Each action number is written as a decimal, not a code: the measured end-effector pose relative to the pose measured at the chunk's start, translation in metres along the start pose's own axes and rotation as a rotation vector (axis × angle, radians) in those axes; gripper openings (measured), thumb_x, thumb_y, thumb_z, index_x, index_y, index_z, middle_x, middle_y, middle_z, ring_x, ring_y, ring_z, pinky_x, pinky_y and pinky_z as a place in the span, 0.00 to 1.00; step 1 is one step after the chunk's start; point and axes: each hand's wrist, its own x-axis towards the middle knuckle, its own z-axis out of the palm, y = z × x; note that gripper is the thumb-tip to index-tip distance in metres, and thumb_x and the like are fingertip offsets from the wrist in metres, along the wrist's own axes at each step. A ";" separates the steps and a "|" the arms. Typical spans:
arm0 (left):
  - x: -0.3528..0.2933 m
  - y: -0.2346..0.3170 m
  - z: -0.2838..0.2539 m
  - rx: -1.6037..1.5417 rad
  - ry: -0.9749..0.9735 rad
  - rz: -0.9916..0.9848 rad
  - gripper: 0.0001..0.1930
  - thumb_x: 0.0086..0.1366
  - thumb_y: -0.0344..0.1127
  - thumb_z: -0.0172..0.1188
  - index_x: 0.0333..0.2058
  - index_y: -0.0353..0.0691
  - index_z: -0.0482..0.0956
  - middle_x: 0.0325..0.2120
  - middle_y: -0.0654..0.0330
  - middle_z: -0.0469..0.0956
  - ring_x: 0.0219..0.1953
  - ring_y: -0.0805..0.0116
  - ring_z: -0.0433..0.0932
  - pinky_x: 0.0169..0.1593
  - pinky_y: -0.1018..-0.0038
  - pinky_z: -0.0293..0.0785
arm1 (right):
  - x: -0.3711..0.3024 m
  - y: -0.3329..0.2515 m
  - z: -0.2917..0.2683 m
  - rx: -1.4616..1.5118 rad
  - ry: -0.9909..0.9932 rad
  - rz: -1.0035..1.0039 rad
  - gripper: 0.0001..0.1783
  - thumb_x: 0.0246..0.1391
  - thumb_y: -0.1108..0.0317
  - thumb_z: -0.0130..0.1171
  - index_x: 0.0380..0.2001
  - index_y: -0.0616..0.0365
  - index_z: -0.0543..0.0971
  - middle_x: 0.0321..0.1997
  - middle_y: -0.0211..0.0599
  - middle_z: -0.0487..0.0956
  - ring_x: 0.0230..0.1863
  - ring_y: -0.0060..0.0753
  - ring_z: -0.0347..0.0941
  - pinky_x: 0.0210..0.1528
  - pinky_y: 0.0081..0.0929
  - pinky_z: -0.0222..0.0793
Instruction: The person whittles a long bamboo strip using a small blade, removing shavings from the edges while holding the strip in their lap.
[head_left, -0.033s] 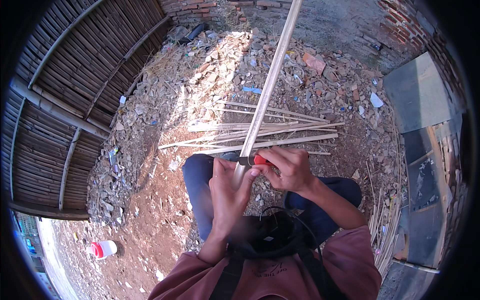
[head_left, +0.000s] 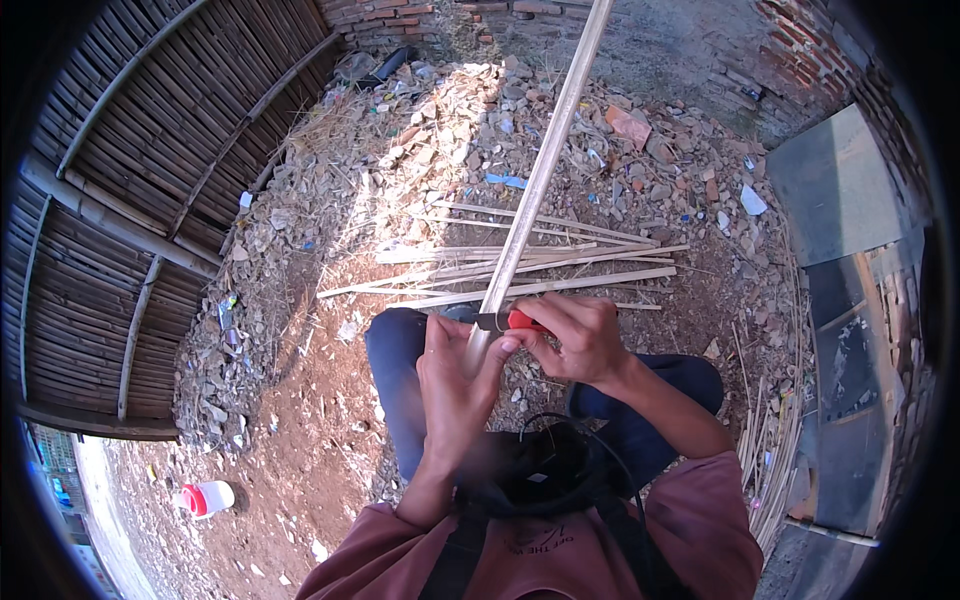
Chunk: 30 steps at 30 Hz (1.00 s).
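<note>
A slatted wall [head_left: 90, 300] stands at the upper left of the frame, and the long pale strip [head_left: 532, 190] you hold slants from the top edge down to the centre, crossing in front of the loose strips [head_left: 620, 276] on the ground. Your left hand [head_left: 452, 385], at the centre, is closed around the strip's lower end. Your right hand [head_left: 580, 340], close beside it, grips the red-handled knife [head_left: 520, 320], its dark blade across the strip.
</note>
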 end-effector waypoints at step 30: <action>-0.014 0.001 -0.005 0.015 -0.099 -0.055 0.20 0.72 0.34 0.70 0.51 0.34 0.68 0.25 0.60 0.82 0.27 0.80 0.75 0.32 0.77 0.72 | 0.007 0.027 -0.012 0.189 0.033 0.189 0.12 0.66 0.59 0.68 0.43 0.57 0.83 0.32 0.38 0.85 0.27 0.35 0.84 0.29 0.33 0.75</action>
